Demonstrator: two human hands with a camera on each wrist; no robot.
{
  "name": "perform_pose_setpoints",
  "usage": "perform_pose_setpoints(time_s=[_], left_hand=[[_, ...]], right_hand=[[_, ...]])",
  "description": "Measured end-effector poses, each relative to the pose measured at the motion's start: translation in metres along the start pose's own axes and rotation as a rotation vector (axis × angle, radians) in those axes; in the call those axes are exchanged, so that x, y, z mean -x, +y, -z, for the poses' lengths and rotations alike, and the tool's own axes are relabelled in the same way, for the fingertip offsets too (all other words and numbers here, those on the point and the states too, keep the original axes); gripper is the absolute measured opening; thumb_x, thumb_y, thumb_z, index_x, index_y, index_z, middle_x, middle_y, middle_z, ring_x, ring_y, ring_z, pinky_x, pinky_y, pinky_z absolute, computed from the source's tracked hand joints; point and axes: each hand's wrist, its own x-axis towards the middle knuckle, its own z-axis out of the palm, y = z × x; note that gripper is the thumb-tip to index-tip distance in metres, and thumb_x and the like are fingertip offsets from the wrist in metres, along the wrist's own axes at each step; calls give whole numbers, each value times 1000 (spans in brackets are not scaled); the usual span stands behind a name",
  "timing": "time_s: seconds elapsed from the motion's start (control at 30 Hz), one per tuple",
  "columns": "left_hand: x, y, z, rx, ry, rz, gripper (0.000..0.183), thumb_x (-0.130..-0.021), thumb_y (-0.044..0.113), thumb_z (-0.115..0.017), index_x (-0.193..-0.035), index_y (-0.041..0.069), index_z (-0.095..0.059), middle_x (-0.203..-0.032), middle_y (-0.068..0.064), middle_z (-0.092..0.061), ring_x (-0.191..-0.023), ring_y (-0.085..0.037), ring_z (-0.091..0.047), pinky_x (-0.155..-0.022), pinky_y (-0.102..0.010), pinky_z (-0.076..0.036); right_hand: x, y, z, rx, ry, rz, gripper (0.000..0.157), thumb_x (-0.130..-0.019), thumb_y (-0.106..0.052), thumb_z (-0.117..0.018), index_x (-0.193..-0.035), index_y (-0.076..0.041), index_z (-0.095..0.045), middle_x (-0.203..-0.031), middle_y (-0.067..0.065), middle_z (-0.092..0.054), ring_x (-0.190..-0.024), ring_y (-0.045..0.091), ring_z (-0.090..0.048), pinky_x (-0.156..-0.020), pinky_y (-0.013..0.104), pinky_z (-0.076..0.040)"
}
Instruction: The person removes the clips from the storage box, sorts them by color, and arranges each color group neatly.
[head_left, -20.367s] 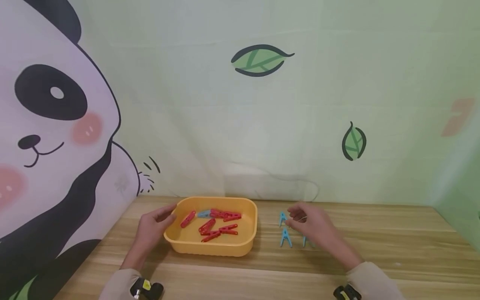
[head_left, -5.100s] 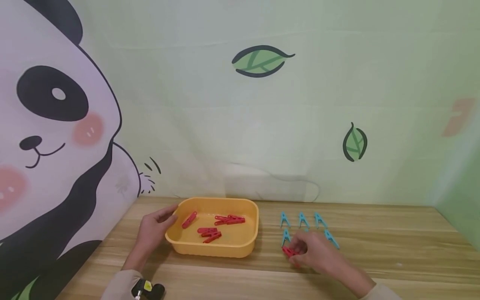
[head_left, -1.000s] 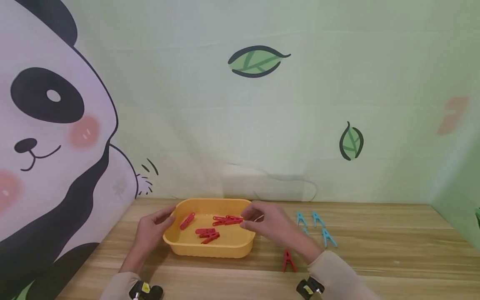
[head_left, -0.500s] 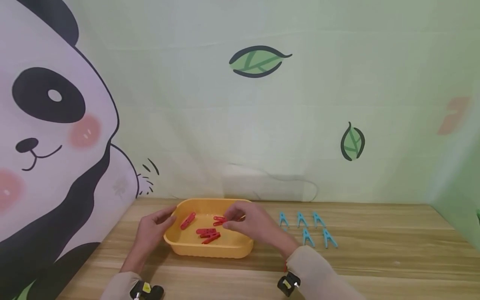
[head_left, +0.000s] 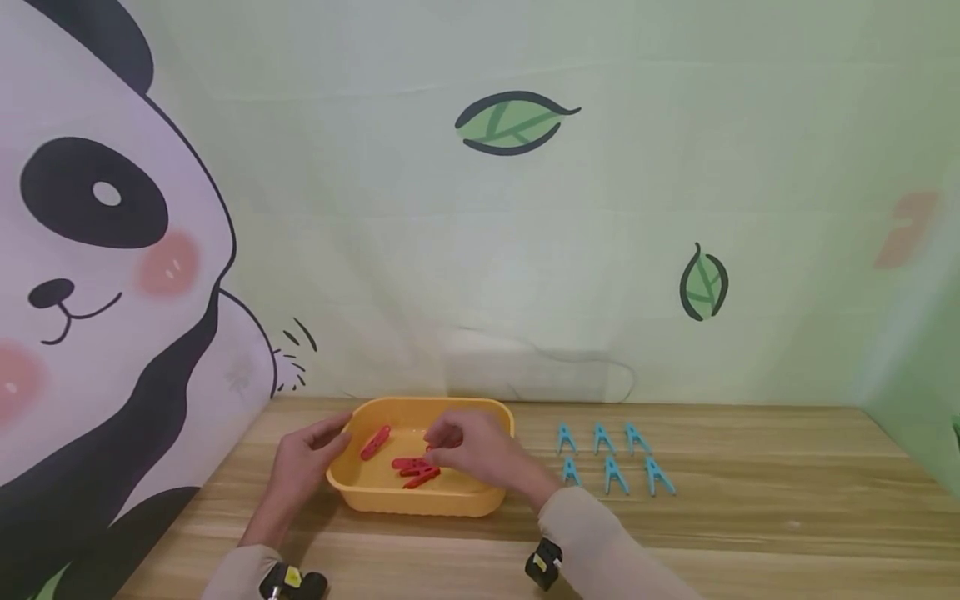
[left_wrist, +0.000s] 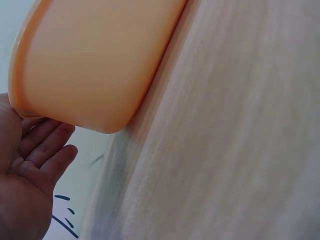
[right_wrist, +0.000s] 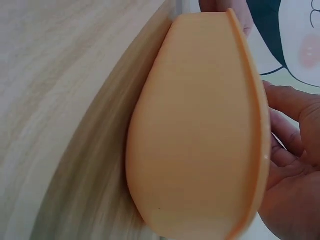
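Only the head view shows red clothespins (head_left: 409, 463) beside your right hand (head_left: 477, 450), pinch unclear; your left hand (head_left: 306, 457), spread, touches the basket (head_left: 420, 502).

The right hand (head_left: 474, 450) has moved left over the tub (head_left: 420, 502), its sleeve (head_left: 600, 542) now hiding the red peg on the worktop (head_left: 750, 508). Blue pegs (head_left: 616, 476) showing there have risen from three to six; the tub's has gone.
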Motion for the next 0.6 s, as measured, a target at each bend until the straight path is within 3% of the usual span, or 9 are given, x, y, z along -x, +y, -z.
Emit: perform_pose_setpoints(time_s=[0.33,0.6], left_hand=[[1,1,0,5,13,-9,43,-105,15,-69,-145,-2,-62,-144,-24,-62,-135,-40,-59,-106,-39,-50],[0,1,0,2,11,-2,43,-106,16,-67,-146,-1,-62,-146,-23,-62,-136,-39,-59,-106,-39,-50]], right_hand=[[-10,5,-8,32,-5,-39,14,-92,-4,-83,-102,-4,-74,-92,-2,-73,-85,11,-67,-79,23,-59],[-19,11,-18,133,-61,-46,13,-92,-5,-82,-104,-4,-77,-93,-2,-74,-86,9,-67,-83,24,-58]])
